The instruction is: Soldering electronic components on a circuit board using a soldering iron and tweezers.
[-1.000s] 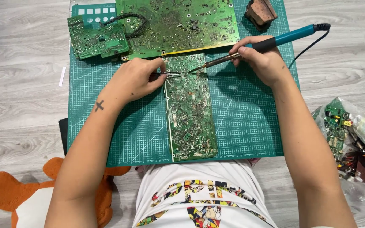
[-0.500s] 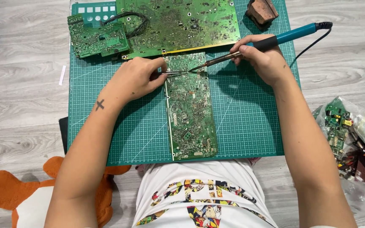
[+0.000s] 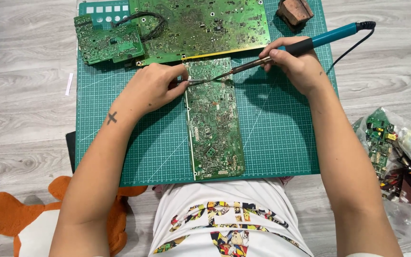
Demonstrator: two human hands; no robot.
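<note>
- Green all over here: a green cutting mat [image 3: 272, 143] lies on the grey wood-look floor [image 3: 24, 95], and everything I'm working on sits on top of it.
- The long narrow circuit board [image 3: 213, 119] lies lengthwise down the middle of the mat, solder side up, its top end touching the edge of the big circuit board [image 3: 200, 26] at the back.
- My right hand [image 3: 297, 64] is wrapped around the soldering iron [image 3: 305, 45] with the blue handle, held like a pen. The tip comes down slanted onto the top end of the narrow board.
- My left hand [image 3: 153, 88] is pinched shut on a pair of tweezers [image 3: 200, 81], pointing across the same top end. Their tips meet the iron's tip right about there, too small to tell if they grip anything.
- A smaller circuit board [image 3: 108, 43] with a black cable sits at the back left, overlapping the big one.
- Brown block-shaped thing [image 3: 295, 10] at the back right corner of the mat.
- Clear bag of scrap boards [image 3: 396, 152] on the floor to my right, orange and white plush toy [image 3: 20, 223] by my left elbow.
</note>
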